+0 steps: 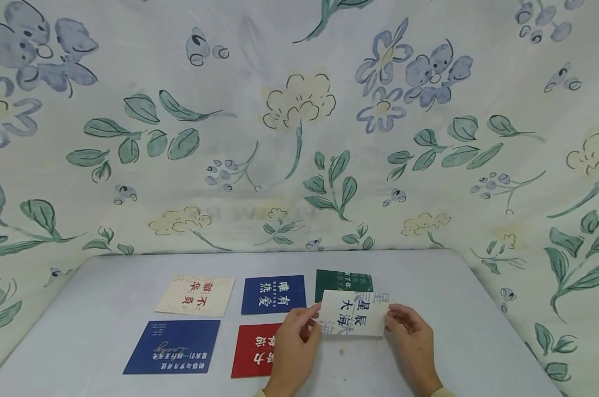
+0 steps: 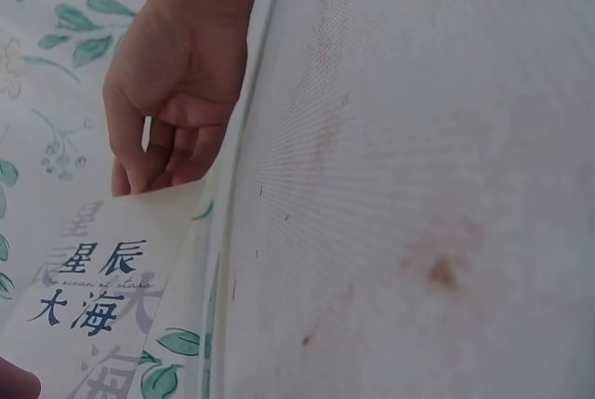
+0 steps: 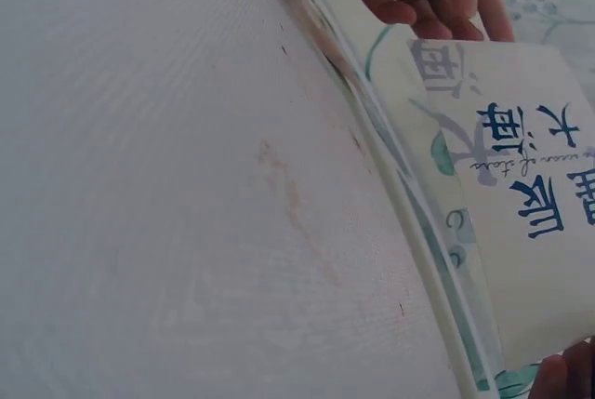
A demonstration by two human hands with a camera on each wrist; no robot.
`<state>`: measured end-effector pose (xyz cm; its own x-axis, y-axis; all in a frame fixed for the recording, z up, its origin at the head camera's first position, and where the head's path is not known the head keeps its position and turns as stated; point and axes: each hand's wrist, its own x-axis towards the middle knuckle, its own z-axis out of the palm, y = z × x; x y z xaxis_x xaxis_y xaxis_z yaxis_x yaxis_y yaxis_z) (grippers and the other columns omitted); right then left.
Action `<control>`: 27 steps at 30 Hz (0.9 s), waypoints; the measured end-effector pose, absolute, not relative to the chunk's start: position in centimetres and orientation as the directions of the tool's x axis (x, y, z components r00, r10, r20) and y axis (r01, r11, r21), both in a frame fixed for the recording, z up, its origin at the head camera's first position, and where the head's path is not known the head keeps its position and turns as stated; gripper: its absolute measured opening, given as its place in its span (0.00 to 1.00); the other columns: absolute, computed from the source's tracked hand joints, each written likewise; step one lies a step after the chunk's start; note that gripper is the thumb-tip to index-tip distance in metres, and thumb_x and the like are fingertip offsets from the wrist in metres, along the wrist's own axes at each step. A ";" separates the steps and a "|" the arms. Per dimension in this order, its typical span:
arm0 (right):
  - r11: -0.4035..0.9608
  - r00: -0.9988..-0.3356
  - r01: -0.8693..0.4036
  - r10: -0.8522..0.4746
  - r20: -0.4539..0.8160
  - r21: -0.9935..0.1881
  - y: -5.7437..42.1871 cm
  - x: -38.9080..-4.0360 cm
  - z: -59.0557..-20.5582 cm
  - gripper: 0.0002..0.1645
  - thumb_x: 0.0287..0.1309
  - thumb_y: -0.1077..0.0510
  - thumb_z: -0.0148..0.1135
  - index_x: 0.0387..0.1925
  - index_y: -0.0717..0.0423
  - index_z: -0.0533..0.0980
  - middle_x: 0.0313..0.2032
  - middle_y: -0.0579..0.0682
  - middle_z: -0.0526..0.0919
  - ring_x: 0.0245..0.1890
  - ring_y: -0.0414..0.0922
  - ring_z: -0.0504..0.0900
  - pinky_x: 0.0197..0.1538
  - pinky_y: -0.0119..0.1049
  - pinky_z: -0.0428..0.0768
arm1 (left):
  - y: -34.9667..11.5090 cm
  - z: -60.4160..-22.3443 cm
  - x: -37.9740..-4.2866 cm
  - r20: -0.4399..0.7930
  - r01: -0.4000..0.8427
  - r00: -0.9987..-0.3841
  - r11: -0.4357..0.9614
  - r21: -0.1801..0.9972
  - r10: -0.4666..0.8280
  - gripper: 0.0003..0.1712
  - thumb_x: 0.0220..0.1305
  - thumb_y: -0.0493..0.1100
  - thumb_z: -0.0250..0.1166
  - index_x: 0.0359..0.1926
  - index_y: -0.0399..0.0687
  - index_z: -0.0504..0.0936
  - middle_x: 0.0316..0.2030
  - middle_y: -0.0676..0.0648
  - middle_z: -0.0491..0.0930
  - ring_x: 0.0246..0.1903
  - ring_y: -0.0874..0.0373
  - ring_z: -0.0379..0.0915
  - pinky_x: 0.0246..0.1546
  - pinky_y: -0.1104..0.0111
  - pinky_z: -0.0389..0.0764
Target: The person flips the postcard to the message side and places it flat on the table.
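A white card (image 1: 354, 322) with dark blue characters and paler grey ones is held up between both hands, above the table. My left hand (image 1: 294, 350) pinches its left edge between thumb and fingers. At the opposite edge, my right hand (image 1: 415, 339) grips the card the same way. The left wrist view shows the card's printed face (image 2: 102, 278) and the right hand (image 2: 181, 92) at its far edge. Just behind the held card lies a green card (image 1: 329, 281), partly covered by it. A red card (image 1: 245, 353) lies partly hidden behind the left hand.
A cream card (image 1: 180, 298) with red characters and a blue card (image 1: 250, 298) lie in the back row on the white table (image 1: 478, 331). Front left lies a larger blue card (image 1: 180, 333). Behind the table hangs a floral cloth (image 1: 260, 220).
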<state>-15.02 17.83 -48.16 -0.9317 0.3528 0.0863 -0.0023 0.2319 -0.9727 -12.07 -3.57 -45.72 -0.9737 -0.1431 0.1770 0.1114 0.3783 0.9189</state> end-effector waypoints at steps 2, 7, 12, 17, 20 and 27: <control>0.220 -0.933 -0.016 0.347 0.094 -0.975 17.9 -15.0 -48.2 0.11 0.57 0.66 0.57 0.42 0.57 0.77 0.37 0.54 0.79 0.35 0.44 0.80 0.38 0.31 0.81 | -3.6 -45.7 -12.0 0.188 0.124 -0.972 0.376 0.918 -0.140 0.22 0.57 0.37 0.64 0.53 0.59 0.80 0.38 0.58 0.76 0.33 0.65 0.70 0.30 0.75 0.77; 0.204 -0.936 -0.027 0.340 0.096 -0.979 17.9 -15.0 -48.1 0.09 0.62 0.62 0.54 0.42 0.57 0.77 0.37 0.54 0.80 0.37 0.45 0.80 0.40 0.32 0.81 | -3.6 -45.6 -12.0 0.204 0.138 -0.970 0.382 0.914 -0.136 0.22 0.56 0.37 0.65 0.53 0.56 0.79 0.40 0.57 0.76 0.36 0.64 0.70 0.34 0.75 0.77; 0.154 -0.940 -0.043 0.327 0.092 -0.987 17.9 -14.9 -47.9 0.11 0.65 0.58 0.52 0.42 0.60 0.76 0.39 0.55 0.79 0.40 0.45 0.80 0.42 0.34 0.81 | -3.4 -45.6 -11.9 0.191 0.124 -0.971 0.383 0.915 -0.142 0.21 0.56 0.37 0.65 0.52 0.54 0.80 0.41 0.58 0.76 0.40 0.61 0.72 0.41 0.71 0.79; 0.103 -0.946 -0.060 0.310 0.089 -0.993 18.0 -14.7 -47.8 0.17 0.65 0.51 0.53 0.42 0.61 0.76 0.40 0.55 0.79 0.41 0.47 0.81 0.45 0.35 0.80 | -3.4 -45.6 -11.9 0.178 0.112 -0.972 0.367 0.924 -0.151 0.19 0.56 0.38 0.65 0.50 0.55 0.80 0.42 0.59 0.77 0.42 0.61 0.73 0.46 0.66 0.78; 0.098 -0.946 -0.054 0.314 0.082 -0.994 18.1 -14.8 -48.0 0.21 0.64 0.46 0.52 0.41 0.60 0.76 0.41 0.54 0.79 0.42 0.46 0.81 0.45 0.34 0.80 | -3.4 -45.6 -11.9 0.160 0.097 -0.975 0.358 0.929 -0.152 0.19 0.56 0.38 0.65 0.50 0.55 0.80 0.43 0.60 0.77 0.43 0.63 0.73 0.48 0.67 0.77; 0.081 -0.936 -0.025 0.348 0.052 -0.996 18.1 -15.0 -48.1 0.21 0.67 0.48 0.48 0.42 0.63 0.75 0.41 0.55 0.79 0.43 0.42 0.80 0.45 0.31 0.79 | -3.3 -45.3 -11.8 0.158 0.102 -0.976 0.328 0.939 -0.148 0.18 0.58 0.36 0.63 0.50 0.48 0.79 0.46 0.56 0.78 0.48 0.61 0.75 0.50 0.67 0.75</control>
<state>-14.97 18.14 -48.15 -0.9362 0.3478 0.0515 -0.0248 0.0807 -0.9964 -11.80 -3.29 -45.34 -0.9762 -0.1485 0.1583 0.1024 0.3280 0.9391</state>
